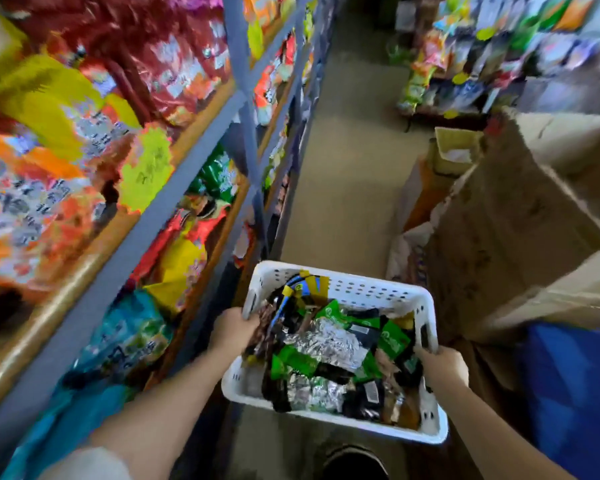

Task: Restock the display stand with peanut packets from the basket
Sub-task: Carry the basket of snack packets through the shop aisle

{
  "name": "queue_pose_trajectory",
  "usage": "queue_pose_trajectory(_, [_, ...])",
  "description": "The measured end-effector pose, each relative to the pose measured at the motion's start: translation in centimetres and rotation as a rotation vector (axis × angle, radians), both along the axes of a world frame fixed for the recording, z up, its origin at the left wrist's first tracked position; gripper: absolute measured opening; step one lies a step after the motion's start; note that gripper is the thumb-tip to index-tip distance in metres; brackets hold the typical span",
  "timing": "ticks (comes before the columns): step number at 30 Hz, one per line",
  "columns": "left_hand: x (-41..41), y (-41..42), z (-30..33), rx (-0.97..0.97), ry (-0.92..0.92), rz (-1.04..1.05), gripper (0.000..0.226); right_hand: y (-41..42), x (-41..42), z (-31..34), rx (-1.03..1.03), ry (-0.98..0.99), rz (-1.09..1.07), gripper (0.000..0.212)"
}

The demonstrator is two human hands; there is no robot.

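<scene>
A white perforated plastic basket (371, 292) hangs in front of me, low in the aisle. It is heaped with small peanut packets (329, 344) in green, black and silver foil. My left hand (231, 329) grips the basket's left rim, fingers curled over the edge. My right hand (442, 363) grips the right rim the same way. The basket is carried between both hands, above the floor. The view is blurred by motion.
A tall grey shelf rack (243, 109) packed with red, yellow and orange snack bags lines the left. Large cardboard boxes (520, 230) crowd the right, with a blue bin (575, 393) below. A bare floor aisle (350, 168) runs ahead toward more racks (499, 53). My shoe (355, 462) shows at the bottom.
</scene>
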State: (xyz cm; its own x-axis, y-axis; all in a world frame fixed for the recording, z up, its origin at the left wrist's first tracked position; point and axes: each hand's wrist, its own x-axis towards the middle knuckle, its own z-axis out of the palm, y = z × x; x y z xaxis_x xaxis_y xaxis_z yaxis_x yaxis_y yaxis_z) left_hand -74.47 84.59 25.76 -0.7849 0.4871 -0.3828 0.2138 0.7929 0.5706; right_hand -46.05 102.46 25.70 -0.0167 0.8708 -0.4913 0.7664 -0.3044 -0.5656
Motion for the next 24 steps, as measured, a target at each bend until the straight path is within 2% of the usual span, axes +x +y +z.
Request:
queue_pose_trajectory(3, [-4.1, 9.4, 0.0, -0.019, 0.027, -0.118, 0.028, 7.4, -2.7, -0.9, -0.003, -0.031, 0.011, 0.03])
queue_pose_trajectory(6, [-8.6, 19.4, -0.3, -0.041, 0.098, -0.207, 0.035, 16.2, -6.0, -1.5, 0.012, -0.055, 0.046, 0.031])
queue_pose_trajectory(11, [-14.9, 33.9, 0.8, -0.022, 0.151, -0.198, 0.044, 31.7, -13.1, 1.6, 0.014, -0.022, 0.08, 0.032])
queue_pose_trajectory(16, [-21.7, 45.7, 1.6, 0.019, 0.104, -0.137, 0.043, 45.9, -21.4, 3.6, 0.06, -0.053, 0.126, 0.033])
queue_pose_trajectory(20, [-29.0, 56.4, -0.1, -0.012, 0.068, -0.109, 0.044, 56.6, -28.5, 2.7, 0.073, -0.036, 0.118, 0.026])
queue_pose_trajectory(24, [-36.5, 68.9, -1.5, -0.007, 0.05, -0.171, 0.042, 67.4, -34.7, 0.8, 0.038, -0.007, 0.002, 0.028])
